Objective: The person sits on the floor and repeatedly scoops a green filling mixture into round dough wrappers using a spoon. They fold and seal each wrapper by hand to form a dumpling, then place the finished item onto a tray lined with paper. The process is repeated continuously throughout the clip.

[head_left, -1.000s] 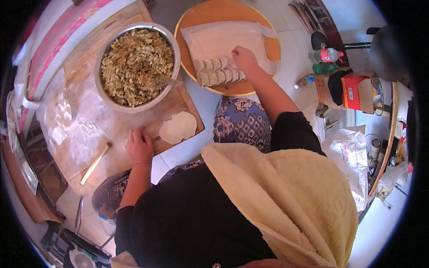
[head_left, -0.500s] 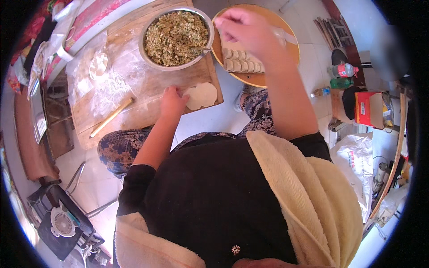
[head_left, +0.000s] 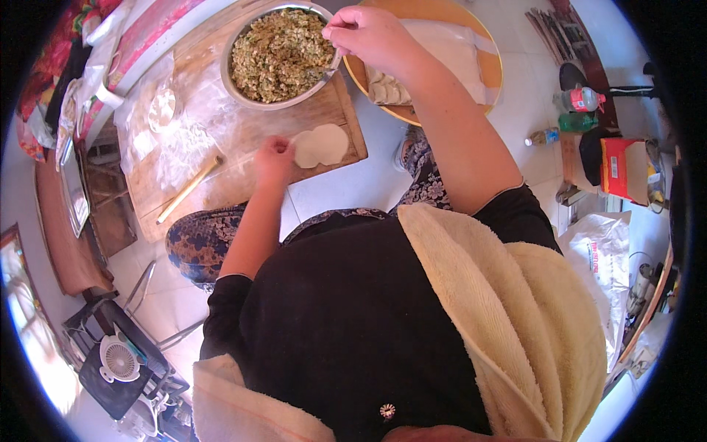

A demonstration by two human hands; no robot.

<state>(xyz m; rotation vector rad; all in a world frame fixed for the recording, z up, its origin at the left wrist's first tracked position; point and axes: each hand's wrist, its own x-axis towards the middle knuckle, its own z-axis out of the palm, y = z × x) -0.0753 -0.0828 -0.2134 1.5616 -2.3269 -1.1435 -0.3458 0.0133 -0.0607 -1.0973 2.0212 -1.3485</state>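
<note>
At the right rim of a steel bowl [head_left: 225,65] full of chopped filling [head_left: 276,55], the fingers of my right hand [head_left: 368,33] are pinched at the end of a spoon handle [head_left: 336,65]. The rest of that spoon lies in the filling. My left hand [head_left: 274,158] is over the wooden board [head_left: 243,180], its fingers curled and slightly blurred. Whether anything is in it I cannot tell. Just right of it, round dough wrappers [head_left: 330,144] overlap near the board's corner. Several shaped dumplings [head_left: 389,90] sit on a round tray [head_left: 495,55], partly hidden by my right arm.
A rolling pin [head_left: 189,190] lies left of my left hand, among flour and crumpled clear plastic [head_left: 184,140]. White cloth [head_left: 449,55] covers part of the tray. On the right floor are bottles [head_left: 578,99] and a red carton [head_left: 622,169]; a small fan [head_left: 119,359] is lower left.
My right hand has come left to the bowl's rim and the spoon handle. The left hand has drawn slightly left, and the wrappers now lie more spread apart.
</note>
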